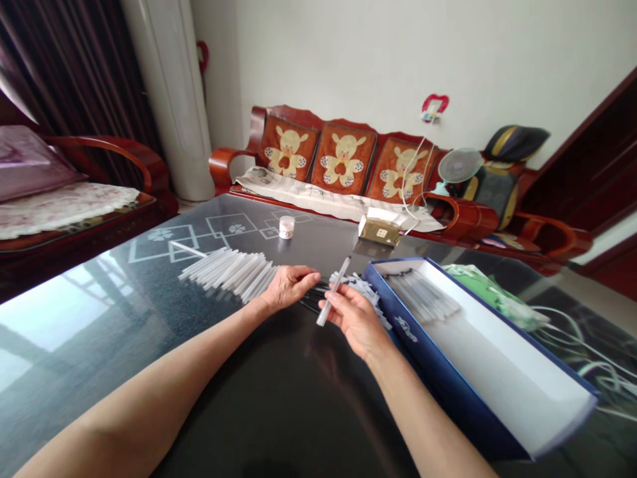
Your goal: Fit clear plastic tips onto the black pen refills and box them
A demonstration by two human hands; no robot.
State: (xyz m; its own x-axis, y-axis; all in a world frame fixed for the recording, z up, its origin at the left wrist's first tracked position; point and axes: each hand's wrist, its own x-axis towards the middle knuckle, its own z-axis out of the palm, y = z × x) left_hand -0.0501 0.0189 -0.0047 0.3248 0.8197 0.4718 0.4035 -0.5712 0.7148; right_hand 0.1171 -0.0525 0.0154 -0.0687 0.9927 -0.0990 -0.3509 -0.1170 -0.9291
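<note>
My right hand (pixel 355 315) holds a slim translucent pen (pixel 334 289) with a dark tip, tilted with that tip up and away. Close to its left, my left hand (pixel 288 285) has its fingers curled and thumb against them; whatever they pinch, if anything, is hidden. Thin black sticks (pixel 311 299) lie on the table between and partly beneath both hands. A row of whitish translucent tubes (pixel 231 271) spreads left of my left hand. Small white pieces (pixel 367 292) are heaped behind my right hand. Several similar pens (pixel 423 295) with dark ends lie in the open blue box (pixel 413 332).
The dark glossy table (pixel 223 398) carries a small white round container (pixel 286 227) and a tissue box (pixel 381 228) farther back. Right of the blue box are a green-and-white packet (pixel 492 295) and white cables (pixel 607 378). A wooden sofa (pixel 343 153) stands behind.
</note>
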